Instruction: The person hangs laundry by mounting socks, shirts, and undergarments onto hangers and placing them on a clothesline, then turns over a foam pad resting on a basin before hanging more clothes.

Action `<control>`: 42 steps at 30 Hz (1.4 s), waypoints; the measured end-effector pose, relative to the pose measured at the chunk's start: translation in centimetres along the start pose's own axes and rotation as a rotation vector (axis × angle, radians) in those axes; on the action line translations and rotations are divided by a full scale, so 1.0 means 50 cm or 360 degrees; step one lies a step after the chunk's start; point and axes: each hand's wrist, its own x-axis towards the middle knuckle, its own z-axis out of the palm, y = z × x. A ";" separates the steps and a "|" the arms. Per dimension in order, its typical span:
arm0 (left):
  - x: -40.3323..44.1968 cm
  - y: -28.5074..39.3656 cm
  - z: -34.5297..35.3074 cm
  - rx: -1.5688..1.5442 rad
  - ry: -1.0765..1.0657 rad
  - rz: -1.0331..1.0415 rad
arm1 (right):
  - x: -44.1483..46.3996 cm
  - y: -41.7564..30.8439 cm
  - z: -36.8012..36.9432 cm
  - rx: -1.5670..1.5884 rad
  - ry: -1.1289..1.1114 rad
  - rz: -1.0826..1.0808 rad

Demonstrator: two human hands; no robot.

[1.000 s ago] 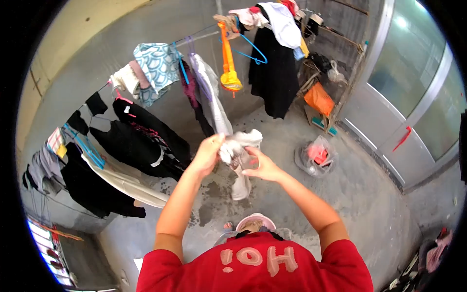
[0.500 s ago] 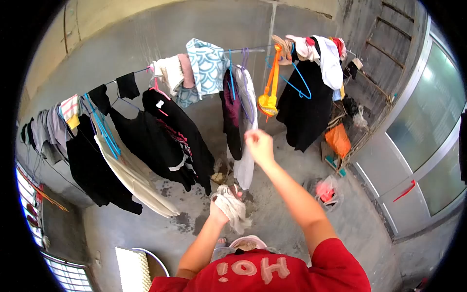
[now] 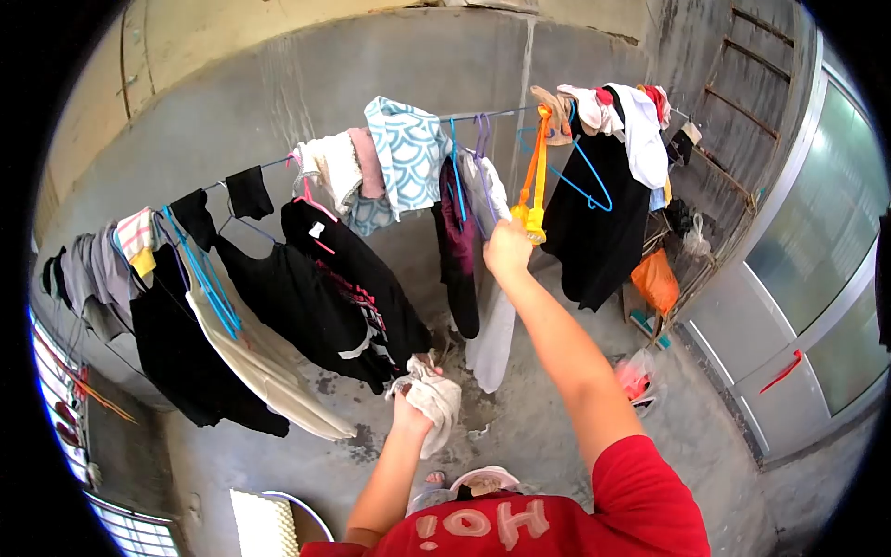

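A crumpled off-white cloth [image 3: 433,399] hangs from my left hand [image 3: 412,414], whose fingers are closed around it. My right hand [image 3: 509,249] is raised with its fingers curled closed. It overlaps a light grey-white garment [image 3: 494,339] on a purple hanger [image 3: 483,139]. Just right of that hand dangles a yellow-orange item with long straps [image 3: 534,216]. My own fingers hide what the right hand grips, if anything. A black and maroon garment [image 3: 455,251] hangs to the left of the grey-white one.
A clothesline [image 3: 510,112] carries several garments, including a blue-patterned cloth [image 3: 406,153] and a large black garment [image 3: 599,223]. Below me stands a pale bucket [image 3: 497,472]. A plastic bag [image 3: 636,379] lies on the floor near the door [image 3: 742,320].
My right hand has moved up slightly toward the yellow-orange item, and its fingers stay curled. My left hand has shifted a little left with the off-white cloth. The view has tilted upward.
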 end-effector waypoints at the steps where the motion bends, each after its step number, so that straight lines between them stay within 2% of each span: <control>1: 0.006 -0.002 0.017 0.0020 -0.0023 0.0021 | 0.004 0.002 0.002 -0.0064 -0.0131 0.0038; 2: 0.011 -0.005 0.038 0.0012 0.0055 0.0088 | 0.000 0.003 0.005 -0.0050 -0.0129 0.0052; 4: 0.029 0.000 0.069 0.0019 0.0011 0.0103 | -0.003 -0.003 -0.006 0.0284 0.0150 0.0134; 5: 0.038 0.002 0.088 0.0094 -0.0055 0.0098 | 0.000 0.001 -0.004 0.0732 0.0240 0.0157; 6: 0.048 0.002 0.106 0.0062 -0.0131 0.0094 | 0.005 0.002 -0.005 0.0737 0.0253 0.0170; 8: 0.064 -0.005 0.146 0.0182 -0.0161 0.0203 | 0.011 0.004 -0.009 0.1285 0.0397 0.0092; 9: 0.080 -0.003 0.153 0.0271 -0.0285 0.0213 | 0.009 0.004 -0.010 0.1358 0.0423 0.0109; 10: 0.086 -0.007 0.174 0.0252 -0.0189 0.0240 | 0.010 0.017 0.002 0.1355 0.0428 0.0129; 12: 0.090 -0.023 0.209 0.0267 -0.0176 0.0297 | 0.003 0.041 0.025 0.1975 0.0146 0.0350; 13: 0.096 -0.028 0.216 0.0294 -0.0271 0.0286 | -0.037 0.030 -0.059 0.2230 -0.0104 0.0509; 14: 0.103 -0.029 0.216 0.0360 -0.0481 0.0230 | -0.064 0.038 -0.079 0.2225 -0.0101 0.0529; 16: 0.105 -0.046 0.217 0.0487 -0.0585 0.0232 | -0.106 0.071 -0.101 0.2322 -0.0151 0.0431; 19: 0.108 -0.097 0.228 0.1355 -0.0176 0.0894 | -0.200 0.127 -0.145 0.2352 -0.0325 0.0316; 20: 0.128 -0.104 0.212 0.2029 0.0056 0.1302 | -0.243 0.140 -0.167 0.2433 -0.0423 0.0260; 22: 0.156 -0.087 0.181 0.3614 -0.0495 0.1998 | -0.347 0.165 -0.223 0.2524 -0.0524 0.0379; 23: 0.166 -0.108 0.175 0.2842 -0.0605 0.1461 | -0.397 0.182 -0.238 0.2557 -0.0527 0.0410; 24: 0.098 -0.138 0.244 0.3596 -0.0311 0.1390 | -0.452 0.200 -0.251 0.2594 -0.0534 0.0462; 26: 0.104 -0.162 0.247 0.4082 -0.0009 0.1145 | -0.550 0.239 -0.279 0.2629 -0.0573 0.0589; 30: 0.129 -0.198 0.207 0.4138 -0.0187 0.0639 | -0.709 0.302 -0.309 0.2559 -0.0547 0.0821; 34: 0.151 -0.232 0.159 0.4137 -0.0392 0.0622 | -0.807 0.352 -0.324 0.2356 -0.0511 0.0988; 36: 0.147 -0.254 0.175 0.3354 -0.0244 -0.0072 | -0.829 0.365 -0.336 0.2260 -0.0477 0.0997; 37: 0.120 -0.279 0.219 0.2961 -0.0021 -0.0307 | -0.830 0.362 -0.352 0.2231 -0.0509 0.1071; 39: 0.121 -0.300 0.230 0.2459 -0.0083 -0.0424 | -0.836 0.358 -0.358 0.2213 -0.0504 0.1159; 40: 0.109 -0.318 0.244 0.2170 -0.0096 -0.0464 | -0.842 0.354 -0.354 0.2238 -0.0421 0.0998; 41: 0.114 -0.334 0.237 0.2190 -0.0117 -0.0485 | -0.842 0.346 -0.349 0.2255 -0.0335 0.0838; 42: 0.123 -0.354 0.223 0.1877 -0.0151 -0.0461 | -0.838 0.339 -0.352 0.2256 -0.0299 0.0850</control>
